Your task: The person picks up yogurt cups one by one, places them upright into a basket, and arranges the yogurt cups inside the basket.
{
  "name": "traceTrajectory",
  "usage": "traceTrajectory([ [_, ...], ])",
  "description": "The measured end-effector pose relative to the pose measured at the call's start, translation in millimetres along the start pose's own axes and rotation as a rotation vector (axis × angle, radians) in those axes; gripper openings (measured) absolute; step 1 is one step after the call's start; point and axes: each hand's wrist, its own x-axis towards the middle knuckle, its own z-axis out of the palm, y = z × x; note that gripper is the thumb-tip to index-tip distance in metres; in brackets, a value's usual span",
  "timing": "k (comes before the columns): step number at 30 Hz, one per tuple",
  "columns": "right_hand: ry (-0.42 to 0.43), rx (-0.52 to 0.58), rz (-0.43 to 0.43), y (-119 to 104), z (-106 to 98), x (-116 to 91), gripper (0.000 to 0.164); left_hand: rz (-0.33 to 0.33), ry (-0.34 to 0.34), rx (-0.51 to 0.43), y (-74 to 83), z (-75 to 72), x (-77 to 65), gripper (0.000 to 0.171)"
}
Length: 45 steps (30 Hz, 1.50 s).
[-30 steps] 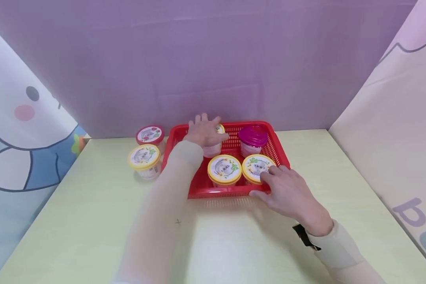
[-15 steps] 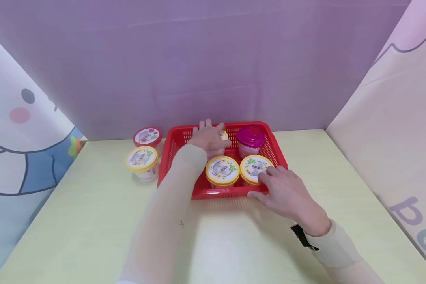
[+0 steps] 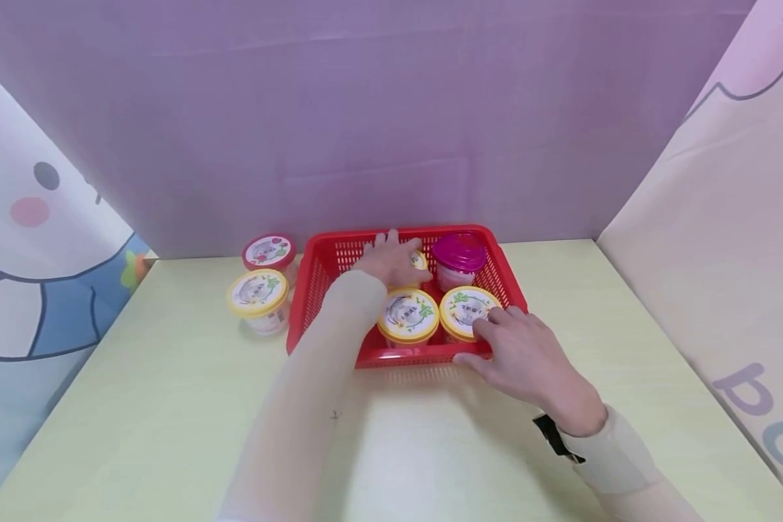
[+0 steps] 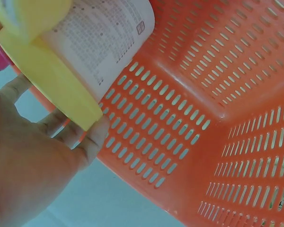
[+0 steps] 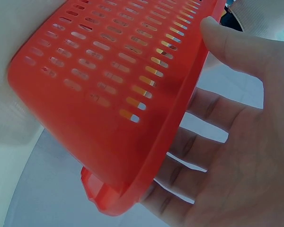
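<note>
My left hand (image 3: 391, 262) reaches into the red plastic basket (image 3: 424, 354) and grips a yellow-lidded tub from above, its lid (image 3: 420, 260) mostly hidden by the hand. In the left wrist view the fingers curl round the lid's edge, and the tub's white printed side (image 4: 102, 42) faces the slotted basket walls. My right hand (image 3: 528, 355) holds the basket by its front right rim; in the right wrist view the thumb (image 5: 227, 40) lies on one side of the rim and the fingers on the other. Two yellow-lidded tubs (image 3: 409, 316) stand side by side at the basket's front.
A tub with a magenta lid (image 3: 460, 251) stands at the basket's back right. Left of the basket, a yellow-lidded tub (image 3: 259, 301) and a red-lidded tub (image 3: 270, 251) stand on the pale table (image 3: 170, 406). A purple backdrop (image 3: 378, 123) rises right behind the basket.
My left hand has moved the gripped tub right and slightly toward me, closer to the front tubs and the magenta-lidded one. My right hand keeps its hold on the basket rim.
</note>
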Motion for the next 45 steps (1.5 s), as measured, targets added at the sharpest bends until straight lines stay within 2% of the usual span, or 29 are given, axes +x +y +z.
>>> traceTrajectory([
  [8, 0.008, -0.002, -0.003, 1, 2, 0, 0.048, -0.010, -0.020, -0.004, 0.2, 2.6, -0.1, 0.091],
  [20, 0.000, 0.005, -0.003, 0, 1, 0, 0.048, -0.004, 0.000, 0.032, 6.0, 5.8, 2.2, 0.096],
  [26, 0.003, -0.005, -0.006, 1, 1, 1, 0.051, -0.011, 0.004, 0.028, 8.0, 2.8, 1.1, 0.100],
  [31, -0.002, -0.004, -0.006, 0, 1, 1, 0.048, 0.009, -0.009, 0.029, 7.6, -0.2, -0.6, 0.100],
  [36, -0.006, 0.003, -0.005, 0, 1, 1, 0.049, 0.029, 0.036, 0.030, 4.0, -6.1, -4.0, 0.098],
  [40, -0.010, 0.001, 0.003, 0, 0, 2, 0.052, 0.039, 0.057, 0.059, 1.9, -11.7, -7.0, 0.100],
  [45, -0.006, 0.005, 0.003, 0, 0, 2, 0.050, 0.040, 0.078, 0.090, -0.9, -16.8, -11.9, 0.100],
])
